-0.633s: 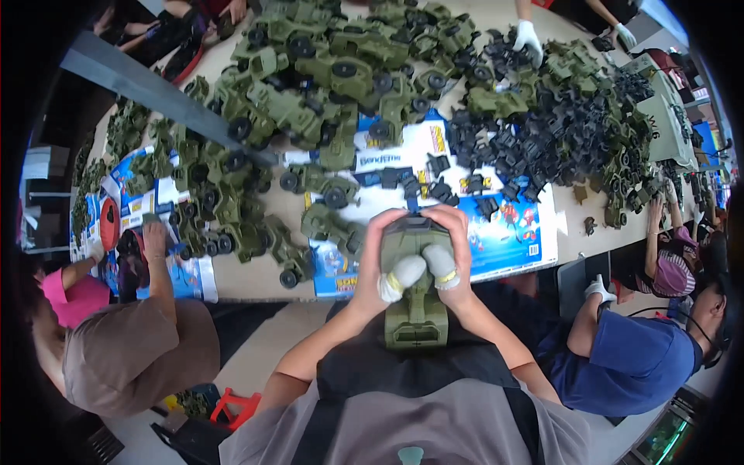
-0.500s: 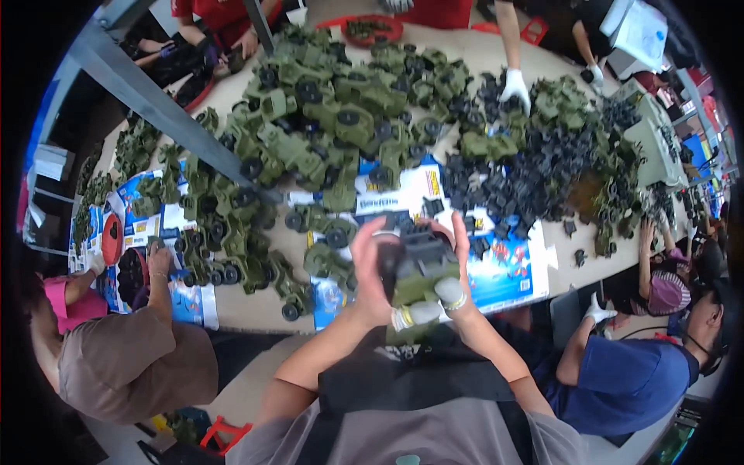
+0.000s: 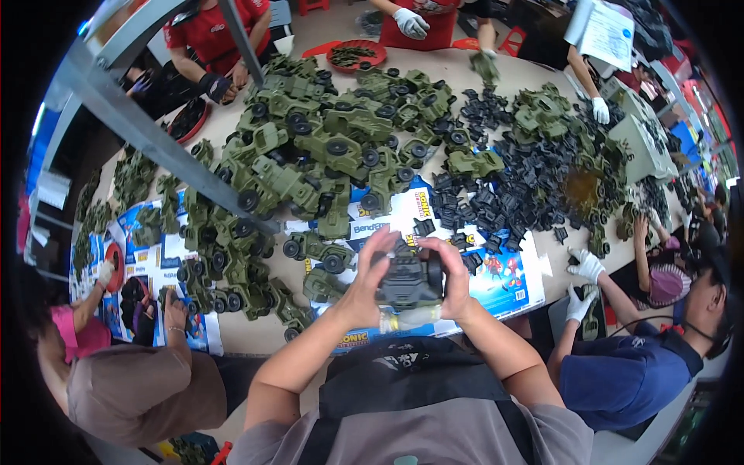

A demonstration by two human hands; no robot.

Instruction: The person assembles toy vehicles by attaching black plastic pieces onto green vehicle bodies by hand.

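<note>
Crowding tan table (image 3: 496, 74), green toy trucks (image 3: 325, 155) (workers seated around)

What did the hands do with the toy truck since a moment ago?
Both hands, left hand and right hand, lifted the toy truck from low near the body up over the table's edge and turned it: its green top showed before, now a dark side with a wheel faces up. Both hands kept hold throughout. The piles of green trucks and dark parts stayed put.

Olive-green toy trucks (image 3: 325, 147), black parts (image 3: 511, 186), blue printed cardboard (image 3: 496, 275), red tray (image 3: 356, 56)
</note>
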